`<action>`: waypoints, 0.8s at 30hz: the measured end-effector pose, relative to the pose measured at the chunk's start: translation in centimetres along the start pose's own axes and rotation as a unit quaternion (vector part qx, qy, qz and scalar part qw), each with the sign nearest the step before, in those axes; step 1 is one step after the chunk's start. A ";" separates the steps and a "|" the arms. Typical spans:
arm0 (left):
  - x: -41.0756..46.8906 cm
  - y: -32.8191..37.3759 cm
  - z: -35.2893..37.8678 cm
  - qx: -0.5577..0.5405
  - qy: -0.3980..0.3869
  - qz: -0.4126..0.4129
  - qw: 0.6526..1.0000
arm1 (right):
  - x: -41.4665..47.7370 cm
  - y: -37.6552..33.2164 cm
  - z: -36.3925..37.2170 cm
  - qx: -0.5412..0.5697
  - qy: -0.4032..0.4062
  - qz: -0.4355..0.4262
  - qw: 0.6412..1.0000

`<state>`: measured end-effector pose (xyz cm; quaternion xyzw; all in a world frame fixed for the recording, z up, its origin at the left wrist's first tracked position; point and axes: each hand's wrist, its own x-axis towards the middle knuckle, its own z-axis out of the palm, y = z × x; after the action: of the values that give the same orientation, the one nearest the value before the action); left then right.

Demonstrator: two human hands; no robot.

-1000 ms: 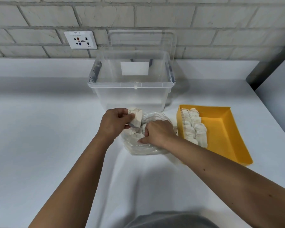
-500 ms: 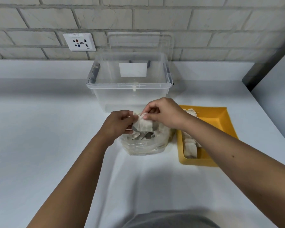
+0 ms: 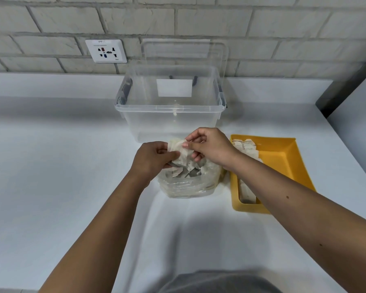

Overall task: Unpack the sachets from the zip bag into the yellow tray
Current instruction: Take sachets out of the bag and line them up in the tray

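A clear zip bag (image 3: 188,185) stands open on the white counter, with several pale sachets inside. Both hands meet just above its mouth. My left hand (image 3: 154,159) and my right hand (image 3: 209,146) pinch the same bunch of white sachets (image 3: 181,152) from either side. The yellow tray (image 3: 283,163) lies right of the bag, and a row of sachets (image 3: 246,145) runs along its left side. My right forearm crosses over the tray and hides part of that row.
A clear plastic storage box (image 3: 169,111) stands behind the bag, its lid (image 3: 184,53) leaning on the brick wall. A wall socket (image 3: 106,51) is at the back left. A grey panel (image 3: 355,106) borders the counter on the right.
My right hand came up out of the bag and now pinches the sachets held by my left hand. The view shifted slightly, so the tray looks nearer my right arm.
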<state>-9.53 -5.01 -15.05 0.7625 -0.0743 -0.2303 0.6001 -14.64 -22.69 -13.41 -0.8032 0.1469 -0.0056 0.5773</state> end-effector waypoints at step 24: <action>1.1 -0.9 -0.7 0.040 0.064 0.015 0.997 | 0.6 2.7 3.1 -0.509 -0.058 -0.170 0.842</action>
<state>-8.39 -4.60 -16.07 0.7977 -0.0564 -0.1693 0.5760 -14.09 -20.74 -17.10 -0.9953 -0.0435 0.0180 0.0848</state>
